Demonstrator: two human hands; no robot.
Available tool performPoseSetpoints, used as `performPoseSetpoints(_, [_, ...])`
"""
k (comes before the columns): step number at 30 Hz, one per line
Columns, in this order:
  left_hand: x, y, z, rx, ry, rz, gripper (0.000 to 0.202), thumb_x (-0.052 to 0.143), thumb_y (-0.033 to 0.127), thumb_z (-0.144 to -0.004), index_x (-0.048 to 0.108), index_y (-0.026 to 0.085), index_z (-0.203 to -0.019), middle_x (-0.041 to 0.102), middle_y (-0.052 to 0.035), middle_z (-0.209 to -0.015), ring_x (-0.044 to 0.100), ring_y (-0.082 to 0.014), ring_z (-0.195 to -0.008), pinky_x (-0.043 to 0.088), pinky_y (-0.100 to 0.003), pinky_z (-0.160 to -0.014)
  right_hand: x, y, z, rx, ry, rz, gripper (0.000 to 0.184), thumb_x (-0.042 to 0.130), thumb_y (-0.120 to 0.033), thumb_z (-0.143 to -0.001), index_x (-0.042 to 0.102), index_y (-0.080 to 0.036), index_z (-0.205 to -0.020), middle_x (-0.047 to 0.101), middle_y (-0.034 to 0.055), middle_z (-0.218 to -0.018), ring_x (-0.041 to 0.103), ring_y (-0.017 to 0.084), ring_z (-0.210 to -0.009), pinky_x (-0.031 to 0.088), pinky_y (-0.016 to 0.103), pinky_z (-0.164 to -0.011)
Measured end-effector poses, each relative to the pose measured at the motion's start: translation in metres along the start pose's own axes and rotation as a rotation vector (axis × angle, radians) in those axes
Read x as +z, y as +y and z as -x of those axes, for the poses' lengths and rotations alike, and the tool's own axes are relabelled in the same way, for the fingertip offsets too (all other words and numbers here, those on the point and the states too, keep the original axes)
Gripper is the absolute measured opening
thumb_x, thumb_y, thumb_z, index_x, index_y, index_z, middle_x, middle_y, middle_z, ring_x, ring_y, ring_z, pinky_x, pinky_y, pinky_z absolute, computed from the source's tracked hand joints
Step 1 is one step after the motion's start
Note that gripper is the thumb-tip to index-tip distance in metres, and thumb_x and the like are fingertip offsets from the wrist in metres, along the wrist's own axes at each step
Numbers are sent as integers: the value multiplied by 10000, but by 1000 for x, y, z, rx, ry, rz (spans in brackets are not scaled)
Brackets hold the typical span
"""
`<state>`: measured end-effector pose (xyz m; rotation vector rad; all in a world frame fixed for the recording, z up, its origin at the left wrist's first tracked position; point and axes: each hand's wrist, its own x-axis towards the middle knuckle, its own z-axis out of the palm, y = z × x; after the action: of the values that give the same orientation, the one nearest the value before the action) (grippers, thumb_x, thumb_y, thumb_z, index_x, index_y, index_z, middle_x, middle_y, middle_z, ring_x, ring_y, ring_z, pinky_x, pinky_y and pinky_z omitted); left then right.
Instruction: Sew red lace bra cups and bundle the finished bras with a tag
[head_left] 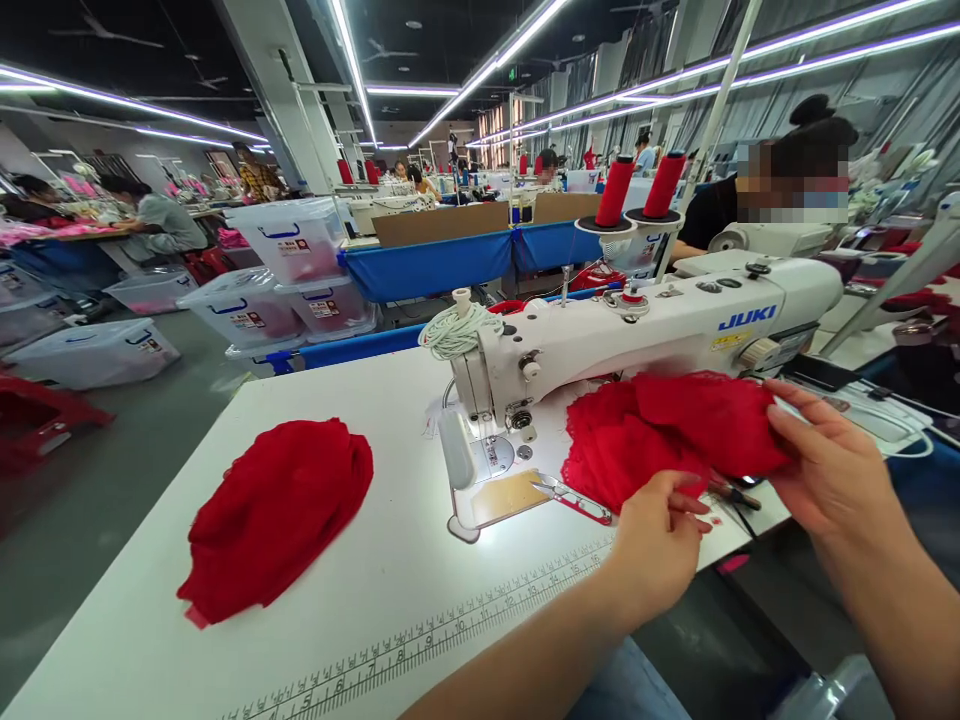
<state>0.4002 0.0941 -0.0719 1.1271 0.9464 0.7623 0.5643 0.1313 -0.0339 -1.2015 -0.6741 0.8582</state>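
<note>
Handling red cloth (679, 425), the right hand (832, 455) pinches one end; the left hand (660, 550) curls, grip unclear; next move likely needs both steady

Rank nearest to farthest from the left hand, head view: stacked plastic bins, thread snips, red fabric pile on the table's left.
1. Thread snips: just left of the left hand.
2. Red fabric pile: table's left side.
3. Stacked plastic bins: beyond.
</note>
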Motion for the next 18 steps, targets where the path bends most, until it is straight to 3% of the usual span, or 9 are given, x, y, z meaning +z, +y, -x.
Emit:
performPoseSetpoints(3, [1, -4, 1, 2, -13, 13, 386, 453, 43, -761, 619, 120, -1100, 658, -83, -971, 643, -181, -915, 488, -357, -882, -5, -25, -3, -77, 104, -18, 253, 692, -191, -729, 663, -235, -977, 669, 80, -1080, 652, 160, -753, 550, 289, -666])
performPoseSetpoints(5, [-1, -6, 2, -36, -7, 67, 331, 483, 57, -775, 624, 102, -1070, 659, -92, -951, 646, -186, -904, 486, -375, -892, -4, -41, 4, -86, 96, -16, 265, 663, -145, -763, 694, -244, -1007, 651, 76, -1164, 642, 122, -744, 542, 227, -661])
performPoseSetpoints(7, [-3, -6, 5, -80, 12, 177, 343, 582, 100, -769, 603, 97, -1111, 658, -115, -1011, 647, -200, -931, 477, -395, -915, 1, -52, 18, -5, 42, -27, 300, 625, -110, -764, 719, -251, -1012, 663, 81, -1172, 645, 97, -702, 537, 173, -620])
performPoseSetpoints(9, [-6, -3, 13, -89, -11, 361, 518, 751, 151, -668, 582, 116, -1156, 646, -136, -1123, 632, -228, -1018, 463, -400, -947, 8, -56, 33, 122, -17, -56, 302, 605, -126, -742, 731, -268, -976, 678, 84, -1163, 662, 101, -675, 541, 163, -569])
performPoseSetpoints(11, [-12, 1, 26, -78, -103, 577, 644, 864, 197, -545, 609, 130, -1132, 637, -140, -1197, 598, -256, -1122, 445, -379, -985, 14, -54, 45, 245, -73, -65, 252, 620, -191, -714, 732, -273, -925, 683, 104, -1158, 690, 150, -702, 569, 214, -545])
performPoseSetpoints(13, [-22, 4, 43, -65, -152, 777, 573, 876, 264, -554, 659, 132, -1068, 659, -126, -1196, 580, -252, -1174, 429, -339, -1014, 19, -44, 51, 334, -99, -44, 269, 681, -245, -647, 730, -274, -910, 695, 122, -1130, 706, 198, -721, 592, 263, -538])
performPoseSetpoints(16, [-45, 4, 68, -86, 6, 962, 369, 746, 323, -745, 684, 142, -1060, 691, -102, -1165, 632, -207, -1100, 469, -311, -978, 25, -22, 54, 419, -127, 28, 469, 785, -250, -485, 736, -275, -951, 733, 123, -1021, 713, 227, -679, 595, 268, -527])
performPoseSetpoints(18, [-64, 2, 81, -116, 126, 971, 323, 639, 335, -830, 683, 119, -1067, 713, -114, -1100, 680, -195, -970, 524, -320, -896, 28, -6, 56, 273, -215, 158, 501, 812, -315, -476, 746, -268, -970, 749, 118, -897, 717, 248, -650, 592, 278, -506])
